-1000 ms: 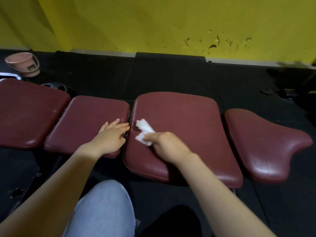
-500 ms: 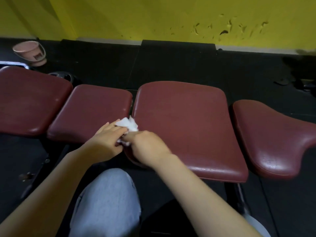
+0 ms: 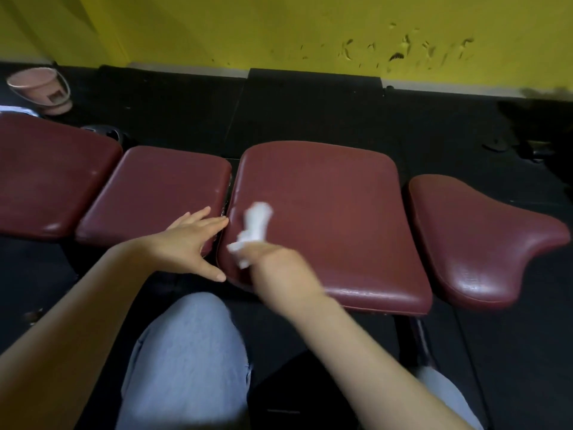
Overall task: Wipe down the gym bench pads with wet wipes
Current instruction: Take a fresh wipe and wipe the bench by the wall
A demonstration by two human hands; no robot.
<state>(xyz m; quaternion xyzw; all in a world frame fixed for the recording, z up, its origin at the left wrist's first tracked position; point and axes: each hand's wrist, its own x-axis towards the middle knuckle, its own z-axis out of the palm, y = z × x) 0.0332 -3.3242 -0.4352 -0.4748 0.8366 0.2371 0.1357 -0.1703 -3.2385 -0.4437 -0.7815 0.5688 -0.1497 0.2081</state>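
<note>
A crumpled white wet wipe (image 3: 255, 226) is gripped in the right hand (image 3: 277, 265), low in the middle of the frame, and is held against the near left corner of the large maroon pad (image 3: 325, 218). The left hand (image 3: 189, 243) is laid flat with fingers spread on the near right corner of the smaller pad (image 3: 152, 193) beside it. A pink bucket (image 3: 42, 90) is seen at the upper left on the black floor; its contents cannot be told.
</note>
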